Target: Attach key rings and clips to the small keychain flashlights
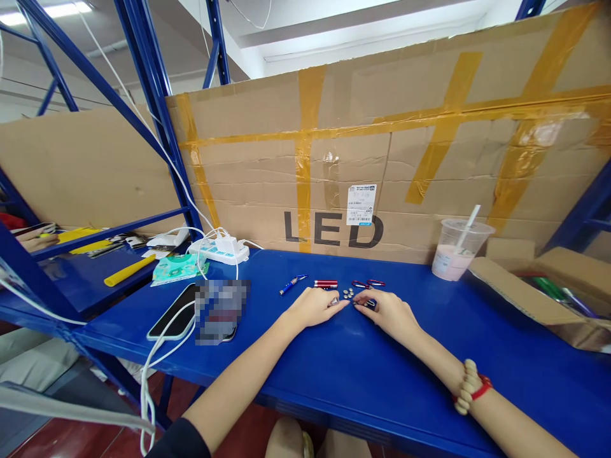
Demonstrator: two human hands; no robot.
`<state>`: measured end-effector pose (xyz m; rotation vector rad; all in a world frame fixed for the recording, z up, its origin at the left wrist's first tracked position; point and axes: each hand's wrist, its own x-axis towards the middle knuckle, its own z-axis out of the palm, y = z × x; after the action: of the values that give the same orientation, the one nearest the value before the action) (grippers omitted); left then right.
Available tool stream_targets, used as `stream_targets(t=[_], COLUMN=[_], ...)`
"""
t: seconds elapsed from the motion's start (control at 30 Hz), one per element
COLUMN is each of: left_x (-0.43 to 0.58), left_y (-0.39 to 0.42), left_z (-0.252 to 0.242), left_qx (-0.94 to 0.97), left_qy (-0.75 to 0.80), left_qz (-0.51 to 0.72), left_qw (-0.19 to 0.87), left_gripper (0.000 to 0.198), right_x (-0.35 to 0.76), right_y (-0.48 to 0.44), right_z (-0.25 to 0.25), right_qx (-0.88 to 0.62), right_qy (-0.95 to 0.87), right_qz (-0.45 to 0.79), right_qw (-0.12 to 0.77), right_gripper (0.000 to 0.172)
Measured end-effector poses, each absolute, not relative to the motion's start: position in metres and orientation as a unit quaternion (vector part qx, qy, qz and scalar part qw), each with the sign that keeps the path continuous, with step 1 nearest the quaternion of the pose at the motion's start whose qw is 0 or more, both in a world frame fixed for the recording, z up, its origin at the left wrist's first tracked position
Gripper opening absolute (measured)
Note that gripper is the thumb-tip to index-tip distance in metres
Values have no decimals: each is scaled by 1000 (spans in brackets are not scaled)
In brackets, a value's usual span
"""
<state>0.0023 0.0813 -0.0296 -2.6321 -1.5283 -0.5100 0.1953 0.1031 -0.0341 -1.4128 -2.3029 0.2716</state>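
My left hand (pixel 312 308) rests on the blue tabletop, its fingers closed around a small silvery piece (pixel 335 301) whose kind I cannot make out. Facing it, my right hand (pixel 392 313) pinches a small dark, shiny piece (pixel 367 304), partly hidden by the fingers. Between the two hands lie several small round silvery discs (pixel 348 293) like button cells. Just beyond my left hand are red metal tubes (pixel 326 284). Red carabiner clips (pixel 368 284) lie beyond my right hand. Left of the tubes is a slim blue keychain torch-like stick (pixel 292 285) with a clip.
At right stand a plastic cup (pixel 451 251) with a straw and an open cardboard box (pixel 520 296). A phone (pixel 174 312), white cables (pixel 157 346), a tissue pack (pixel 179 268) and a power strip (pixel 222 251) are at left. A large cardboard sheet (pixel 258 184) closes the back.
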Motion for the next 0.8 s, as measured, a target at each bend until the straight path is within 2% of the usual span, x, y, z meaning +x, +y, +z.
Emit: stream_targets(t=[0.8], left_x=[2], left_y=[81], left_z=[-30], left_qx=[-852], left_qy=[-495], left_qz=[-170], left_qw=[24], left_gripper=[43], right_x=[196], right_y=[104], right_z=[-35], right_qx=[-499], right_qy=[-833], right_qz=[88], right_qw=[221], right_gripper=[17])
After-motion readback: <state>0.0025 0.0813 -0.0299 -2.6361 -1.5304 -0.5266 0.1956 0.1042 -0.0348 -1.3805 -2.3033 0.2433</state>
